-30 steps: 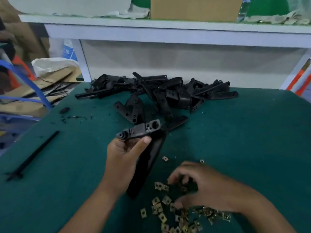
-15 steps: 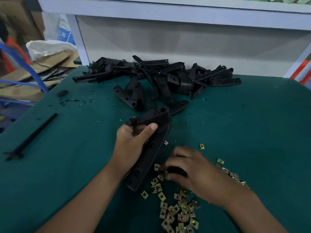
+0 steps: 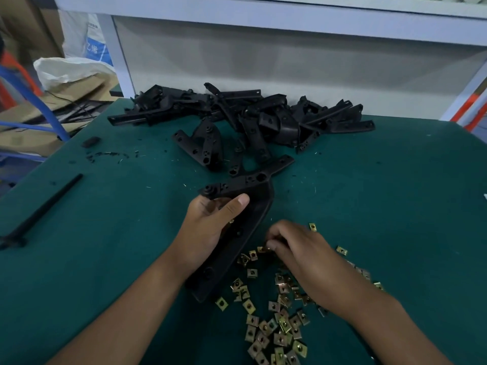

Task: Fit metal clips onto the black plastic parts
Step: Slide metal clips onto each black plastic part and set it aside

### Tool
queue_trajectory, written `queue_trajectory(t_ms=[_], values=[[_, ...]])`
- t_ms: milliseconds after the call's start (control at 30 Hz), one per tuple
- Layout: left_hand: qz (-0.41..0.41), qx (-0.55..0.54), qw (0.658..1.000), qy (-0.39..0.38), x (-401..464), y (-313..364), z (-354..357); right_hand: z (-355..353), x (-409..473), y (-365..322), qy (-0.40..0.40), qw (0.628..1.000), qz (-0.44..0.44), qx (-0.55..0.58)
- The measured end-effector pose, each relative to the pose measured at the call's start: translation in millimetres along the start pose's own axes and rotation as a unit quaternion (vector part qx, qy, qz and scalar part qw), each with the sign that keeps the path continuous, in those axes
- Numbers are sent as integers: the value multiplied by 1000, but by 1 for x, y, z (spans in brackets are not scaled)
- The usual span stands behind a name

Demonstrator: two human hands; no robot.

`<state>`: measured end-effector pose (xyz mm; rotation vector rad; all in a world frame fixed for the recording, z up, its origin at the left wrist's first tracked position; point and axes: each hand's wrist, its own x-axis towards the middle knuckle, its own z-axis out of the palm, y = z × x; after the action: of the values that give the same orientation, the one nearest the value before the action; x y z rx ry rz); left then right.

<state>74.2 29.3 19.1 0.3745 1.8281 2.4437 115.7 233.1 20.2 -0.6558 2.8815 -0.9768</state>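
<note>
My left hand (image 3: 210, 227) grips a long, angled black plastic part (image 3: 253, 212) near its bend, thumb on top; the part's lower end rests on the green table. My right hand (image 3: 303, 254) is curled over the top of a scatter of brass-coloured metal clips (image 3: 274, 325), its fingertips pinching one clip (image 3: 263, 249) beside the part. A heap of several more black plastic parts (image 3: 253, 119) lies at the back of the table.
The green mat table (image 3: 382, 193) runs to a white shelf frame (image 3: 263, 17) behind. A thin black rod (image 3: 42, 209) lies at the left, with a small black block (image 3: 91, 141) and black shavings near it. Cardboard and a white bag (image 3: 71, 69) sit off the left edge.
My right hand moved from the clip pile up toward the black part with a clip pinched. The view tilted down, so the table contents shifted. My left hand keeps hold of the part.
</note>
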Motion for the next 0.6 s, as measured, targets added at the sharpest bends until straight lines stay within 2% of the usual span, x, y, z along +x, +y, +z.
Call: queue_trajectory(t_ms=[100, 167, 267, 400, 467, 600], values=[[-9, 4, 1000, -10, -3, 3, 1, -2, 2, 4, 58, 998, 0, 39], [-14, 24, 1000, -12, -6, 6, 4, -4, 4, 3, 118, 986, 8, 117], [-8, 46, 998, -32, -11, 8, 9, -14, 7, -2, 153, 933, 59, 320], [15, 99, 991, -89, -17, 12, 18, -28, 11, -8, 161, 847, 84, 499], [19, 107, 988, -110, -20, 10, 22, -30, 11, -9, 161, 811, 95, 554], [3, 87, 988, -129, -22, 7, 27, -32, 9, -11, 155, 799, 99, 573]])
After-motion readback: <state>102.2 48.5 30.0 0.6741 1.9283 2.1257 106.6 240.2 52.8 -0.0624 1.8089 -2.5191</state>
